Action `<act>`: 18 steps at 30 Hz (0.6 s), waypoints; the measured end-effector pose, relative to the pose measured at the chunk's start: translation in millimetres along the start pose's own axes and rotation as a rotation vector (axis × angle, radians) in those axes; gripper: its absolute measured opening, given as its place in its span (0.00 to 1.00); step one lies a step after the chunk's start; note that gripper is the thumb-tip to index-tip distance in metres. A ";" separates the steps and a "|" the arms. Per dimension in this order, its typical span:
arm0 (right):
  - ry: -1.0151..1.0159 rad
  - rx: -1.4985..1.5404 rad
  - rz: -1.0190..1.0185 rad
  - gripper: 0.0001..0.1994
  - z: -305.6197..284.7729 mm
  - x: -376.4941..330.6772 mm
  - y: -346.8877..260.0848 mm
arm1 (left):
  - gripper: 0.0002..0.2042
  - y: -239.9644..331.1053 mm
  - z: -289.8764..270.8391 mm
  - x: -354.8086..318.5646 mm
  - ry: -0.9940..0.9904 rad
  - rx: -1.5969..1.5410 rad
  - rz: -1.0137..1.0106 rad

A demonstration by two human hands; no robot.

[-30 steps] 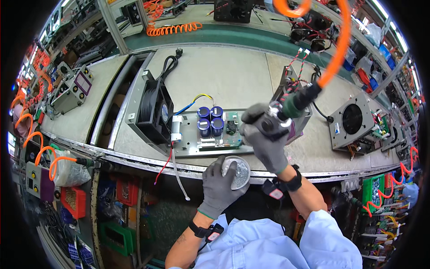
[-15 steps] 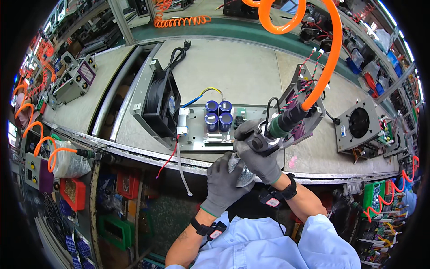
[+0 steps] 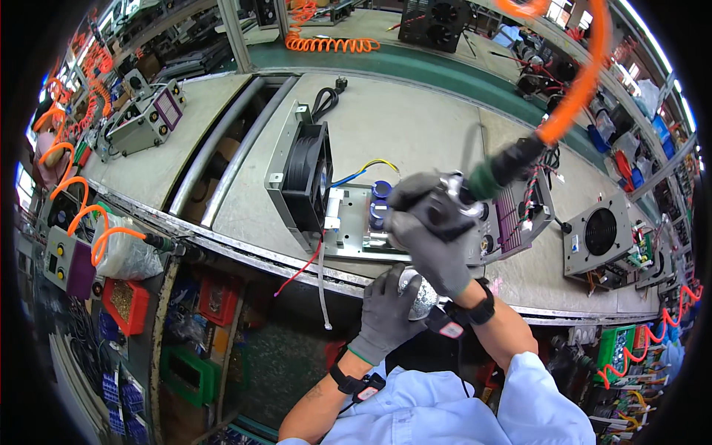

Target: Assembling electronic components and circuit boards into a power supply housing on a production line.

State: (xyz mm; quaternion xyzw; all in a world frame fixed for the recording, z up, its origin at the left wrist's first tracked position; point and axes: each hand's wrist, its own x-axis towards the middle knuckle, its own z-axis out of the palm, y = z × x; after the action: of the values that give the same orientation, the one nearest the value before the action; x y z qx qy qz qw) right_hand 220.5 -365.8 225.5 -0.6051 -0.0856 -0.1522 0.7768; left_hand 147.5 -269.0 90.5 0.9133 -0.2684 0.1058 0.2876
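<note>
My gloved right hand (image 3: pixel 434 259) is closed around an air screwdriver (image 3: pixel 486 182), blurred by motion, above the right part of an open metal chassis (image 3: pixel 345 237). Below it, by the table's front edge, my gloved left hand (image 3: pixel 386 315) cups a small rounded holder of silvery bits (image 3: pixel 423 300), too small to tell apart. On the chassis, a black fan (image 3: pixel 308 159) stands at the left end and blue capacitors (image 3: pixel 380 204) sit mid-base, partly hidden by my right hand. A purple-grilled panel (image 3: pixel 512 226) rises at the right end.
An orange air hose (image 3: pixel 582 89) runs up from the tool. Another fan unit (image 3: pixel 597 233) stands at the right. Metal rollers (image 3: pixel 230 163) cross the table at the left. Red and white wires (image 3: pixel 322 285) hang over the front edge, above parts bins (image 3: pixel 124 311).
The view has swung, so the bench sits farther right in it. My right hand has lifted the screwdriver, which now blurs. My left hand still cups the holder, lower against the table edge.
</note>
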 end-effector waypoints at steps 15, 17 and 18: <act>-0.155 -0.145 -0.086 0.08 30.3 29.7 35.0 | 0.41 -3.6 5.5 -3.0 0.039 -0.006 0.027; -0.124 -0.125 -0.141 0.08 31.3 30.7 36.3 | 0.41 -1.7 4.1 -1.9 0.041 -0.005 0.040; -0.108 -0.103 -0.120 0.09 29.6 30.9 36.6 | 0.41 -0.7 3.7 -1.1 0.034 -0.008 0.030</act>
State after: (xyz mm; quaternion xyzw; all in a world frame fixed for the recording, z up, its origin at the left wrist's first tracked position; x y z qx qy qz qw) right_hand 263.4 -333.2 209.4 -0.6451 -0.1555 -0.1700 0.7285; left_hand 147.1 -270.2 86.8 0.9061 -0.2776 0.1246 0.2940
